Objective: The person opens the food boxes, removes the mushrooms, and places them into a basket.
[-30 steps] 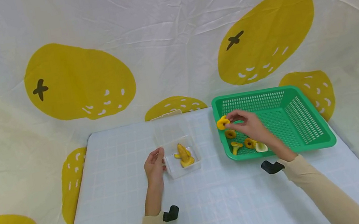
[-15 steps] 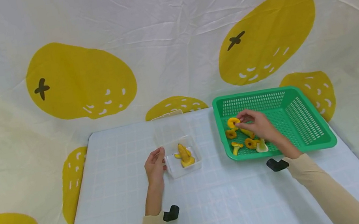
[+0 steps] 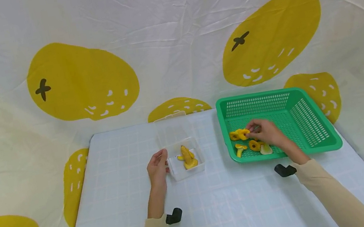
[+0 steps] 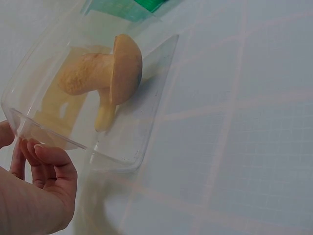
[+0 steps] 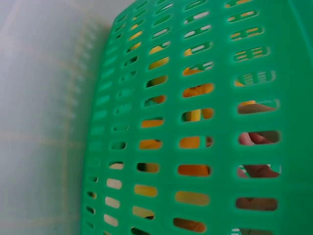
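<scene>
My left hand (image 3: 158,168) holds the near left wall of a clear plastic box (image 3: 176,173) on the table; its thumb sits at the corner. In the left wrist view its fingers (image 4: 44,169) curl against the box (image 4: 146,98). A yellow mushroom (image 3: 187,157) (image 4: 120,68) lies inside. My right hand (image 3: 267,134) is down inside the green basket (image 3: 273,92), fingertips pinching a yellow mushroom (image 3: 243,133) low among the others. The right wrist view shows only the basket's slotted wall (image 5: 146,58), with yellow pieces and fingers (image 5: 254,139) behind it.
More yellow mushrooms (image 3: 239,148) (image 3: 254,145) and a pale one (image 3: 266,149) lie in the basket's near left corner. The box's clear lid (image 3: 172,129) stands open at the back. A pale grid-patterned table (image 3: 220,204) is ringed by a cloth printed with yellow fruit.
My right hand has carried the yellow mushroom from above the basket's left rim down and rightwards into the basket. My left hand has stayed on the box.
</scene>
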### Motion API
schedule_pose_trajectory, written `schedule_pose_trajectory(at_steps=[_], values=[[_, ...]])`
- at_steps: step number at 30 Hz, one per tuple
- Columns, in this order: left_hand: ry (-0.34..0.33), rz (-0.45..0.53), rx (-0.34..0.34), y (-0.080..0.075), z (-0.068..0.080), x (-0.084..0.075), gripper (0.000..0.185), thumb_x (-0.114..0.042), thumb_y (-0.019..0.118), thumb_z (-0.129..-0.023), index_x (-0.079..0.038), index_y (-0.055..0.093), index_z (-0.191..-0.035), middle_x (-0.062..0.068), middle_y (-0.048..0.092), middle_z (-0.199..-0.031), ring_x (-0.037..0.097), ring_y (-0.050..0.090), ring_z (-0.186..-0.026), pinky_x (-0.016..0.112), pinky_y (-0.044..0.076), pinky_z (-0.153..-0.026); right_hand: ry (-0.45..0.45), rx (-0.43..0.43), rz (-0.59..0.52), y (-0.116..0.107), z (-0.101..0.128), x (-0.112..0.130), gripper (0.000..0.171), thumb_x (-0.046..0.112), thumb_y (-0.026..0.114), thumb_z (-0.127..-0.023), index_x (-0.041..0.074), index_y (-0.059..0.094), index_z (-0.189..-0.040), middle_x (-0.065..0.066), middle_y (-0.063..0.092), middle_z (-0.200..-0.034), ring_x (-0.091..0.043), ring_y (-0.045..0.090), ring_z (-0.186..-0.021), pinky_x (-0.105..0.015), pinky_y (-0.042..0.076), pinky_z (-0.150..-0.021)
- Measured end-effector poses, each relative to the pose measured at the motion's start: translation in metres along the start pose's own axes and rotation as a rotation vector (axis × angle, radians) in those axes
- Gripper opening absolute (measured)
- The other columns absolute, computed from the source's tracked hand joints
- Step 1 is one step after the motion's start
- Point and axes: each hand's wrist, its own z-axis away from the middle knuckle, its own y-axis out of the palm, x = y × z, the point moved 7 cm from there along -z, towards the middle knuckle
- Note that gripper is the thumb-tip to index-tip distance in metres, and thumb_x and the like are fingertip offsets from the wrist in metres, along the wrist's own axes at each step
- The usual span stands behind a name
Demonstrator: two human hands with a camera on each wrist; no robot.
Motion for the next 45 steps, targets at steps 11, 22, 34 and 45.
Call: schedule_pose_trajectory(at_steps=[11, 22, 34, 45], values=[[0.007, 0.005, -0.002, -0.001, -0.001, 0.000, 0.040, -0.039, 0.075, -0.095, -0.011, 0.069, -0.123, 0.015, 0.065, -0.113, 0.013, 0.053, -0.076, 0.018, 0.044, -0.055, -0.031, 0.076, 0.064, 0.013, -0.001, -0.002, 0.017, 0.004, 0.074, -0.094, -0.004, 0.070, -0.108, -0.013, 0.071, -0.097, -0.028, 0.068, -0.090, -0.035, 0.057, -0.075], [0.013, -0.004, 0.008, 0.000, -0.001, -0.001, 0.040, -0.039, 0.074, -0.096, -0.011, 0.069, -0.123, 0.017, 0.065, -0.116, 0.014, 0.052, -0.078, 0.018, 0.044, -0.055, -0.121, -0.008, 0.046, 0.013, -0.001, 0.016, 0.023, 0.006, 0.067, -0.100, -0.009, 0.067, -0.117, -0.019, 0.071, -0.105, -0.035, 0.068, -0.097, -0.046, 0.058, -0.082], [0.019, 0.009, 0.000, 0.000, -0.001, 0.000, 0.035, -0.035, 0.075, -0.096, -0.010, 0.070, -0.121, 0.015, 0.066, -0.111, 0.013, 0.052, -0.076, 0.018, 0.044, -0.054, -0.190, -0.116, -0.017, 0.020, -0.005, 0.064, 0.014, 0.005, 0.066, -0.101, -0.002, 0.069, -0.113, -0.015, 0.073, -0.102, -0.030, 0.068, -0.093, -0.045, 0.058, -0.081], [0.011, 0.001, 0.002, 0.001, -0.001, 0.000, 0.035, -0.034, 0.074, -0.097, -0.011, 0.070, -0.122, 0.018, 0.065, -0.118, 0.014, 0.053, -0.079, 0.018, 0.044, -0.055, -0.248, -0.138, -0.155, 0.042, -0.014, 0.099, 0.012, 0.006, 0.066, -0.101, 0.000, 0.070, -0.111, -0.012, 0.072, -0.101, -0.025, 0.068, -0.090, -0.034, 0.058, -0.078]])
